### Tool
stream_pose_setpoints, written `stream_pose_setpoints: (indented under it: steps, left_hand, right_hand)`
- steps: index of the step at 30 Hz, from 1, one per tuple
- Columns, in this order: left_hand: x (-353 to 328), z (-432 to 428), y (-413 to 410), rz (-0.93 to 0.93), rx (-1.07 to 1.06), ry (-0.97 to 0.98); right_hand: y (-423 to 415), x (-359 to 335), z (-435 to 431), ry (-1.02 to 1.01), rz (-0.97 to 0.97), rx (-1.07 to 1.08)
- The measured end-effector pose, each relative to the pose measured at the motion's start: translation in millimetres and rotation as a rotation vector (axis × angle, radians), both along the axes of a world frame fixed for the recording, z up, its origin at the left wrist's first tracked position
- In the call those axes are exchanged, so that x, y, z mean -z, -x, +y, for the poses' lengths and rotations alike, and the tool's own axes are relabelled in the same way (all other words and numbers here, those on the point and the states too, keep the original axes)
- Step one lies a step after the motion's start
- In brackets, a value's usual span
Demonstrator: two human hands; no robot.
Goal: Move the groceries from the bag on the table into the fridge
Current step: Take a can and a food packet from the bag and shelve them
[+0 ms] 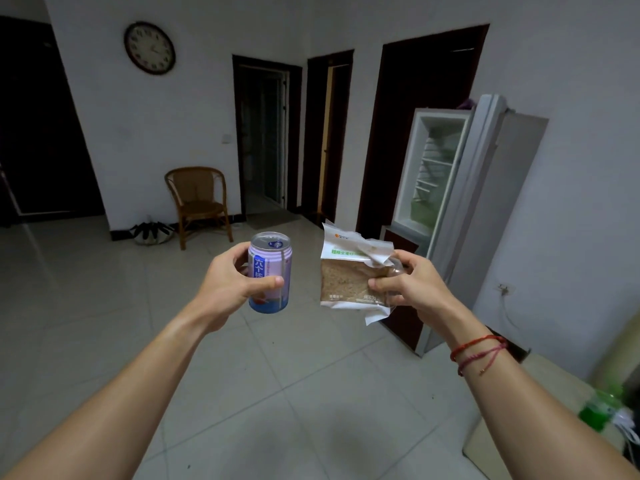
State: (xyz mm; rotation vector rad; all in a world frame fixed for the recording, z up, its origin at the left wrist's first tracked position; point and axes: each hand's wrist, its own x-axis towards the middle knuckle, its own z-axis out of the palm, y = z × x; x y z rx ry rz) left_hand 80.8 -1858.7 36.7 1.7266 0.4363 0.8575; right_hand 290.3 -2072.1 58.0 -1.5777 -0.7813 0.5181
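- Left grip (232, 285) is curled round the drink can (270, 268), keeping it upright.
- Right grip (414, 287) pinches the bread packet (346, 275) at its side.
- Both are held out in front, probably bound for the open fridge (429, 168), well apart ahead.

Purple can (270, 271) upright, mid-air; bread pack (349, 282) at its 3 o'clock, top crumpled; open fridge (433, 174) at 1 o'clock.

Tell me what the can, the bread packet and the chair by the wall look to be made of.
Can: probably aluminium, bare shiny silver top, glossy printed purple wall.
Bread packet: thin plastic film, part white print, part clear so the brown slice shows, creased edges.
Chair: apparently woven rattan or cane, matte tan, bent frame.
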Motion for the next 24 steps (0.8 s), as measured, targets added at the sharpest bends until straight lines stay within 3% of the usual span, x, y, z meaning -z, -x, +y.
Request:
stream_pose_setpoints:
  steps: [24]
  left_hand:
    - [5.4,338.3,-277.9,0.016,0.134,0.040]
  right_hand:
    - [-251.2,19.4,326.6,0.015,0.035,0.132]
